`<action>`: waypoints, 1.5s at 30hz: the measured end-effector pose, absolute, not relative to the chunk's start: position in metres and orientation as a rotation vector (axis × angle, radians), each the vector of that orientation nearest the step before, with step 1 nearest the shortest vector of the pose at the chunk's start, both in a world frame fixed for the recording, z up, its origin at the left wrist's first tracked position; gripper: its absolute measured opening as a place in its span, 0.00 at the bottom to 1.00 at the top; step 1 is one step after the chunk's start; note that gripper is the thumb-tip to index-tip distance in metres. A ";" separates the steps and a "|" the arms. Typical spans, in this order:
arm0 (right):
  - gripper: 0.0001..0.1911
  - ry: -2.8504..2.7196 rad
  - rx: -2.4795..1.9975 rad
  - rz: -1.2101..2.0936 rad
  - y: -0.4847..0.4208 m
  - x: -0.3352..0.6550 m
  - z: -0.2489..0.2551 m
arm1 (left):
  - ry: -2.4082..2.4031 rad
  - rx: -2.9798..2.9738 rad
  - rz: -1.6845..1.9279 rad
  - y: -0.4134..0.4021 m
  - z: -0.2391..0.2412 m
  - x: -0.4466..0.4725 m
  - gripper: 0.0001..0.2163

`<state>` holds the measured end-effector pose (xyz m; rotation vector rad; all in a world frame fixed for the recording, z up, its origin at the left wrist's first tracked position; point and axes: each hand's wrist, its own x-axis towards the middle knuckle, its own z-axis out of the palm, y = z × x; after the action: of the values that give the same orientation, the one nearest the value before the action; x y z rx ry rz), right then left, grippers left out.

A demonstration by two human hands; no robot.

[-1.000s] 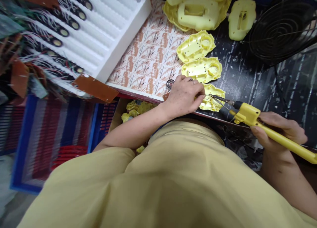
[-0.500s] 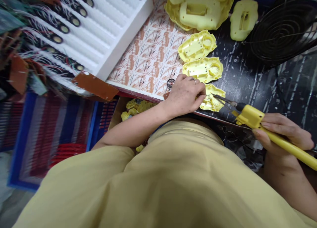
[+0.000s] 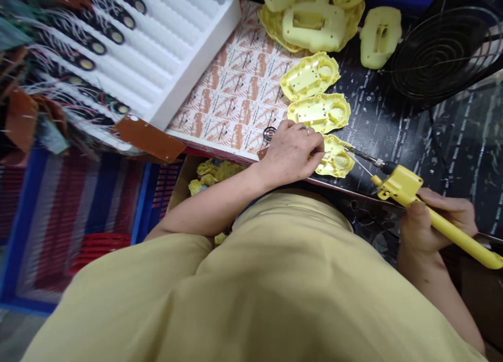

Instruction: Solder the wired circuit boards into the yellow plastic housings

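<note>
My right hand (image 3: pixel 440 220) is closed around the handle of a yellow soldering iron (image 3: pixel 404 186) with a solder feed. The iron points left, and its tip is over or just beside the right end of the nearest yellow plastic shell (image 3: pixel 338 162). My left hand (image 3: pixel 294 150), with a ring on one finger, is bent over the left part of that shell with thumb and fingers together; the fingertips are partly hidden. Beside its wrist lie a small round black speaker (image 3: pixel 269 134) and the edge of a brown circuit board (image 3: pixel 262 153).
Two more open shells (image 3: pixel 318 113) lie behind in a row, with stacked yellow housings (image 3: pixel 314 26) beyond. A black fan (image 3: pixel 448 53) stands at the right. To the left, a white foam tray (image 3: pixel 188 63) holds wired speakers and boards. A blue crate (image 3: pixel 137 210) sits below.
The soldering iron's tip has drawn slightly right, and the right hand's hold on the handle has shifted. My left hand stays over the shell. The whole view has shifted a little.
</note>
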<state>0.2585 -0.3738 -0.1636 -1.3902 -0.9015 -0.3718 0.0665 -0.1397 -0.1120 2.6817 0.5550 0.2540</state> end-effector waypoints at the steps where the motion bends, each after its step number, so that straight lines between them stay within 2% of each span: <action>1: 0.17 -0.892 -1.387 -0.367 -0.372 0.257 -0.166 | 0.550 2.686 0.254 -0.140 -0.112 0.066 0.11; 5: 0.12 -0.866 -1.433 -0.312 -0.375 0.251 -0.167 | 0.524 2.691 0.313 -0.139 -0.115 0.065 0.11; 9: 0.18 -0.907 -1.468 -0.247 -0.380 0.247 -0.163 | 0.516 2.685 0.367 -0.139 -0.119 0.064 0.10; 15: 0.11 -1.135 -1.389 -0.179 -0.386 0.255 -0.157 | 0.516 2.703 0.381 -0.140 -0.121 0.065 0.11; 24: 0.13 -1.485 -1.322 -0.074 -0.375 0.272 -0.134 | 0.526 2.707 0.381 -0.141 -0.120 0.066 0.12; 27: 0.10 -1.634 -1.362 -0.105 -0.371 0.275 -0.123 | 0.517 2.714 0.374 -0.141 -0.120 0.066 0.12; 31: 0.12 -1.821 -1.392 -0.165 -0.375 0.288 -0.116 | 0.510 2.729 0.352 -0.140 -0.119 0.066 0.12; 39: 0.11 -1.591 -1.370 -0.359 -0.374 0.294 -0.131 | 0.505 2.779 0.312 -0.140 -0.116 0.066 0.15; 43: 0.22 -1.314 -1.459 -0.527 -0.361 0.274 -0.131 | 0.475 2.811 0.316 -0.142 -0.114 0.067 0.16; 45: 0.25 -1.295 -1.517 -0.574 -0.358 0.267 -0.130 | 0.473 2.824 0.323 -0.144 -0.114 0.068 0.16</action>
<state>0.2666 -0.3582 -0.1296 -1.5167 -1.2949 -0.5745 0.0677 -0.1436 -0.1142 2.8242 0.4732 0.3225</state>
